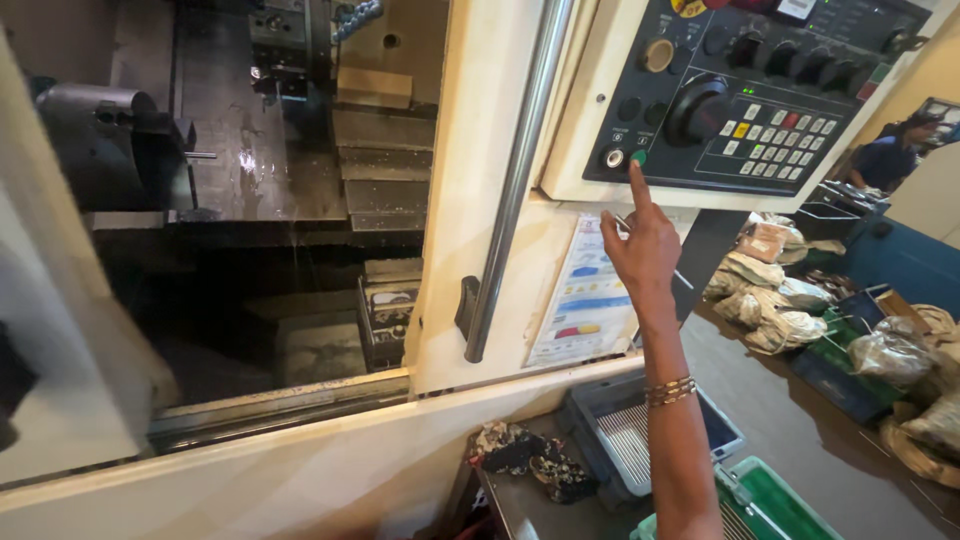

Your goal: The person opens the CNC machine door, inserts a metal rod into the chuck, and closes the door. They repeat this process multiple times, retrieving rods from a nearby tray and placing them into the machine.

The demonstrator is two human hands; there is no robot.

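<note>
Green is the button point(639, 157) your right hand point(640, 245) meets: the index finger is stretched straight up with its tip on it, the other fingers curled in to the palm, holding nothing. That button sits at the lower left corner of the dark control panel point(745, 95), beside a round key switch point(614, 157), so a single extended finger keeps clear of the neighbouring controls. Your left hand is out of view. Left of the panel, a long steel door handle point(515, 185) runs down the cream sliding door point(470, 200); behind the window, the chuck point(95, 145) stands in the machine bay. Below your arm lie a grey tray point(625, 440) and a green crate point(775, 505).
</note>
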